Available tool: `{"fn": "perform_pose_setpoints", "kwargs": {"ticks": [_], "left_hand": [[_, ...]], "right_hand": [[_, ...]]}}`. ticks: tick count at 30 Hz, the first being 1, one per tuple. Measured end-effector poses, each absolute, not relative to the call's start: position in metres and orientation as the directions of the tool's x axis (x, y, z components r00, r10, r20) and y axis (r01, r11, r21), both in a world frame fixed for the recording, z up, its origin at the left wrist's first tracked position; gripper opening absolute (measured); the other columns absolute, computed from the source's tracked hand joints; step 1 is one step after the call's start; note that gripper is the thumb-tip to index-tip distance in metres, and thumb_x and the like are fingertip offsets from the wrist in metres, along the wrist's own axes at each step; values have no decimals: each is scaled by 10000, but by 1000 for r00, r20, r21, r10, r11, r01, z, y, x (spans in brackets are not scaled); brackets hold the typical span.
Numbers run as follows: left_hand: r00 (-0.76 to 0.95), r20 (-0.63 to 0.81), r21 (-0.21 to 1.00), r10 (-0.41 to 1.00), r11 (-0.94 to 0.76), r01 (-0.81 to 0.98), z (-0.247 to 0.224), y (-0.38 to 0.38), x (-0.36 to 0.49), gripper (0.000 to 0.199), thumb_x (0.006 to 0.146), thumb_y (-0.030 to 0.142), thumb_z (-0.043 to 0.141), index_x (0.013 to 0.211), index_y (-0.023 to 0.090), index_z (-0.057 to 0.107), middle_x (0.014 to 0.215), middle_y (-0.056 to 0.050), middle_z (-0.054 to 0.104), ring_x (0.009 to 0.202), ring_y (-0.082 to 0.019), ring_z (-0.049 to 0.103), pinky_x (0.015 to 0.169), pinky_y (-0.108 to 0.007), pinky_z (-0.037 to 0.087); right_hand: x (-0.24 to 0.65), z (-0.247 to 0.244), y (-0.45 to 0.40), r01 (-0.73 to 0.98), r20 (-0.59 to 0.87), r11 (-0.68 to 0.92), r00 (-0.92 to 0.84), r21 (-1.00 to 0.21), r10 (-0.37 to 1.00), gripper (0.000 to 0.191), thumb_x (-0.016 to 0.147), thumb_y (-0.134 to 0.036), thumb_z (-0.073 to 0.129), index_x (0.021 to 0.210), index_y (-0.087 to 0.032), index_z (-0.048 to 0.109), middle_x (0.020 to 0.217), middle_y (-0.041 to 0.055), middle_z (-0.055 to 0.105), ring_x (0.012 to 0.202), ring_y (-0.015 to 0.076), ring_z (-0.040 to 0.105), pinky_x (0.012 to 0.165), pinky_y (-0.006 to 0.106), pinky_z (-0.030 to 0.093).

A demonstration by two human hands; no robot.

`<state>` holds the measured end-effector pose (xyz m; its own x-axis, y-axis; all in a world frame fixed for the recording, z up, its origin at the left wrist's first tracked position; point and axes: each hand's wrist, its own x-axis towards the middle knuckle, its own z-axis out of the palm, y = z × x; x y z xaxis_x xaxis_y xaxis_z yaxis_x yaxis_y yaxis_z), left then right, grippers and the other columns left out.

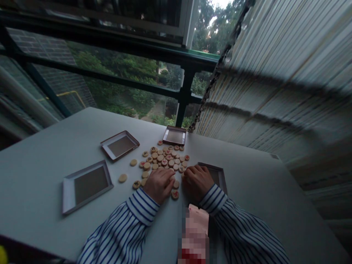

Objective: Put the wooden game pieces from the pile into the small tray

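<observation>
"So, what's on the table (253,183)?"

"White top, w/ a loose heap of round wooden pieces (164,162) mid-table, toward the far edge. Some pcs show red or black marks, others are blank. Two blank ones lie apart, on the side facing the left edge."

"And the hands?"

"Both at the heap's near side, in blue-and-white striped sleeves (143,207). Left hand (159,183): fingers bent down over the pcs; can't tell if they grip one. Right hand (198,181): fingers curled under, tips hidden, so can't tell there either. Btwn the hands, a red-marked piece (175,194) lies closest of the pcs to the near edge."

"What's round the heap?"

"Four shallow trays. Far tray (176,136) is at the far edge, just beyond the pcs. Middle tray (122,146) is toward the far left corner; near-left tray (92,183) is closer to the near edge. Right-hand tray (217,175) is partly hidden by the right hand, well apart from the right edge."

"Anything else?"

"Pink item (198,216) btwn the forearms, toward the near edge, mostly pixelated. Past the far edge: window (123,80) w/ greenery outside, plus a pale ribbed surface (264,91) behind the far right corner."
</observation>
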<state>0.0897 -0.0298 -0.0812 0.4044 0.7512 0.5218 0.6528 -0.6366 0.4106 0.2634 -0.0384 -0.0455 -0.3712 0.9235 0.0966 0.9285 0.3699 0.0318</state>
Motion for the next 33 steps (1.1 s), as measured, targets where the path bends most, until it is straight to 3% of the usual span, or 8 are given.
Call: {"fn": "perform_pose_setpoints", "kwargs": {"ticks": [19,24,33], "left_hand": [[432,484,426,761,-636,644,-80,-27,96,237,755,192,480,979,159,551,934,-79,620,887,-207,544,789,-376,430],[418,509,424,752,-642,639,-80,-27,96,245,745,180,483,981,161,550,909,-80,625,864,-202,555,768,-364,438],[390,533,457,751,-643,614,-78,-28,97,277,726,210,532,999,161,545,915,-84,632,870,-206,566,760,-365,448]], "right_hand": [[264,-48,-36,920,84,391,-390,4,917,203,852,-279,370,801,-191,545,864,61,630,851,188,508,730,332,260],[268,-50,-35,905,137,399,-380,-151,915,139,815,-290,459,851,-205,563,858,39,632,869,161,517,720,289,281],[272,-54,-31,675,295,442,-328,-591,897,164,772,-296,511,847,-169,581,752,33,628,715,122,565,660,238,404]]}}
